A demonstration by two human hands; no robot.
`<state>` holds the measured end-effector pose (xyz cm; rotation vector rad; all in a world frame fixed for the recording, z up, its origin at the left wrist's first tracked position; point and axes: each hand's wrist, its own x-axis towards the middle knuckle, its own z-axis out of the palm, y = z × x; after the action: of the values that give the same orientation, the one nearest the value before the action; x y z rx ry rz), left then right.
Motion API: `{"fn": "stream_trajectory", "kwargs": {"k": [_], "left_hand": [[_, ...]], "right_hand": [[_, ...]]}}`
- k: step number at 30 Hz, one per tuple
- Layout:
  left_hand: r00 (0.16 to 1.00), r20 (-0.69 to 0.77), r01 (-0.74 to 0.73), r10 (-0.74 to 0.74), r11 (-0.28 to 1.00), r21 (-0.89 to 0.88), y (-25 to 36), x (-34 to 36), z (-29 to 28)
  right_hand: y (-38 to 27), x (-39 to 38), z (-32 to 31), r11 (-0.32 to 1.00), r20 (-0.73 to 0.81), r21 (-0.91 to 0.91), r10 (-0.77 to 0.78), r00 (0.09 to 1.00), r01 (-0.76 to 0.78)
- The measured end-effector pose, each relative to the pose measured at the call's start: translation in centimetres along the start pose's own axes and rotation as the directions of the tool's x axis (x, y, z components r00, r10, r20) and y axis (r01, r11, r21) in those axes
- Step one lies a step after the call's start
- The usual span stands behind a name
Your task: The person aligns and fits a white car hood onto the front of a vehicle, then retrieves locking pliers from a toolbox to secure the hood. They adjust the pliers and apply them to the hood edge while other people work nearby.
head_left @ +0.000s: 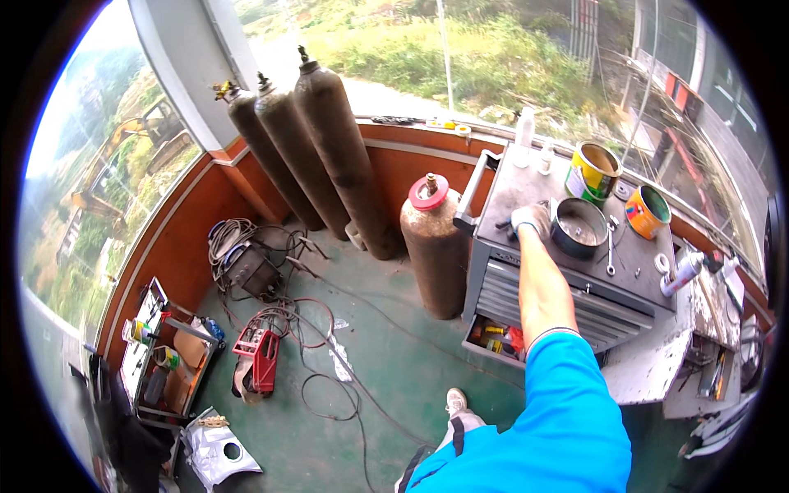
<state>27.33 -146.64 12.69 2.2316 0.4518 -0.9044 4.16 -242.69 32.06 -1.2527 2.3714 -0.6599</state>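
My right hand [530, 219], in a pale glove, reaches onto the grey top of a tool cabinet [514, 185]. Its fingers look curled around a small dark object [505, 228] whose kind I cannot make out. Just right of the hand sits a round black-rimmed metal pan [578, 228], with small bits inside. A combination wrench [611, 246] lies to the right of the pan. Behind it are a yellow-and-green paint can [592, 174] and an orange can [648, 212]. The cabinet's lowest drawer [493, 337] is pulled out, with coloured items in it. My left hand is out of view.
A brown gas cylinder [434, 246] with a red collar stands left of the cabinet; three taller cylinders [341, 156] lean by the window wall. Hoses and cables [329, 394] snake over the green floor near a red machine [257, 361]. A loaded cart [185, 353] stands left.
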Motion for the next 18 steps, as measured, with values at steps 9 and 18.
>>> {"fn": "stream_trajectory", "kwargs": {"k": [9, 18], "left_hand": [[0.969, -0.104, -0.247, 0.225, 0.918, -0.310, 8.1, -1.1, 2.1], [0.867, -0.300, -0.477, 0.399, 0.840, -0.260, 0.9, -2.4, -1.0]], "right_hand": [[2.8, -22.3, -9.0, 0.052, 0.027, 0.999, -0.697, 0.717, 0.013], [21.5, -48.5, -6.2, 0.913, 0.776, -0.032, -0.234, -0.585, -0.407]]}}
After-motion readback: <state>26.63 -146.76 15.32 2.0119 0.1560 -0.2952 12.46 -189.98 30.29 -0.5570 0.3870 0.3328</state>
